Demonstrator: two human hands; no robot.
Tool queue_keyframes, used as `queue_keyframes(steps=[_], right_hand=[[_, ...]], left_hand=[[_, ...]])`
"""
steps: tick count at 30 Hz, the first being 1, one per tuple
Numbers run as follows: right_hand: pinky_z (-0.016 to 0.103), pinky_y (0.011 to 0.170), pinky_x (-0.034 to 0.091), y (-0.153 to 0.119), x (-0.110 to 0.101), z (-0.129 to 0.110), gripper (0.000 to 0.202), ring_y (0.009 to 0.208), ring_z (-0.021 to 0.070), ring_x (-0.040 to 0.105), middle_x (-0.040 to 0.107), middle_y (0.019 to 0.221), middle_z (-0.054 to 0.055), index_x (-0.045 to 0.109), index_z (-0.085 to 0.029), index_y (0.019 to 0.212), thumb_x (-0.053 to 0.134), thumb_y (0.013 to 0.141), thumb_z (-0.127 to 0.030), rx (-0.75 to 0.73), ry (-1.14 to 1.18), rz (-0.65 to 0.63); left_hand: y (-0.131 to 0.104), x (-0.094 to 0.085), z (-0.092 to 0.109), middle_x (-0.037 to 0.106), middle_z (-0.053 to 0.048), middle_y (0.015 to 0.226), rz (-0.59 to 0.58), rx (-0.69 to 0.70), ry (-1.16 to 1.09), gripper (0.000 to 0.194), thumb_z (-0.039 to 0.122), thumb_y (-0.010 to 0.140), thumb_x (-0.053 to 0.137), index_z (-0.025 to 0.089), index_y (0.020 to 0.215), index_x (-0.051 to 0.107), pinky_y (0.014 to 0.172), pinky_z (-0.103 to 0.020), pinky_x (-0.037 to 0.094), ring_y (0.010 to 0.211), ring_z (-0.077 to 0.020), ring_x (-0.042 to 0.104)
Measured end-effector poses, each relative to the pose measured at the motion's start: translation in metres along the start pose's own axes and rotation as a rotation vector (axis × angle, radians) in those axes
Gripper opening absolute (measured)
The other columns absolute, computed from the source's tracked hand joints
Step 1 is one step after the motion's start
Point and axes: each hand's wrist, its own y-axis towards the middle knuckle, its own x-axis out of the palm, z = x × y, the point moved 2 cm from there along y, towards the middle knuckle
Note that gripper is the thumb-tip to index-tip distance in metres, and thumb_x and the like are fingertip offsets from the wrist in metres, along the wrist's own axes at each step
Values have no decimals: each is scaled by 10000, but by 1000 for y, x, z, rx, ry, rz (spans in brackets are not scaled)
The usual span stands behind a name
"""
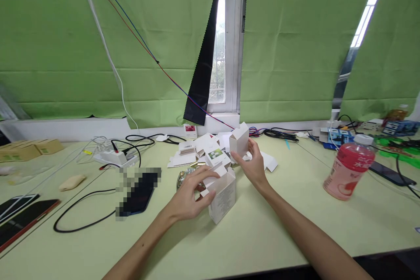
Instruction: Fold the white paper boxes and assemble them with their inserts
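White card box, head view: upright before the person, top flaps open, print on its side. Left hand has thumb and fingers bent about the flaps (a firm pinch cannot be confirmed). Right hand pinches a second white box between thumb and fingers. Pile of white boxes behind; pink bottle well apart, right.

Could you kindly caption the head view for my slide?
Left hand on an open printed carton, right hand holding another white carton, at a pale-green table.
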Motion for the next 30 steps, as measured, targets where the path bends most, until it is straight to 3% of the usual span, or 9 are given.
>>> queue_keyframes(steps=[5, 10, 18, 24, 30], right_hand=[[474, 1044, 485, -1, 0, -3, 821, 1250, 323, 584, 602, 1388, 185, 489, -177, 1376, 824, 712, -523, 10, 11, -5], [477, 1041, 482, -2, 1, -2, 800, 1243, 322, 582, 608, 1376, 171, 494, -194, 1367, 826, 714, -517, -8, 17, -15], [497, 1057, 463, -3, 1, -3, 800, 1251, 335, 570, 601, 1376, 179, 495, -180, 1361, 818, 718, -527, -40, -28, -13], [503, 1052, 461, -5, 1, -4, 788, 1245, 336, 569, 600, 1371, 177, 489, -179, 1371, 808, 735, -518, -113, -82, -1], [509, 1045, 464, -6, 0, -9, 786, 1242, 342, 569, 605, 1359, 179, 493, -176, 1363, 805, 731, -526, -123, -100, 4]], left_hand=[[-2, 6, -3, 658, -92, 1177, -83, -53, -44, 373, 426, 882, 612, 227, 1195, 656, 602, -229, 528, 815, -174, 609], [-6, 11, -5, 635, -101, 1324, -106, -90, -9, 458, 419, 863, 646, 254, 1291, 626, 654, -246, 551, 859, -181, 612], [-10, 20, -8, 664, -103, 1283, -125, -94, 26, 527, 439, 845, 678, 264, 1336, 600, 621, -252, 548, 692, -131, 578], [-10, 25, -9, 733, -67, 1166, -21, -46, 109, 485, 454, 806, 727, 264, 1247, 661, 718, -304, 555, 619, -121, 599], [-9, 21, -6, 774, -37, 944, 151, 73, 69, 327, 409, 803, 728, 204, 1057, 723, 628, -256, 535, 650, -142, 653]])
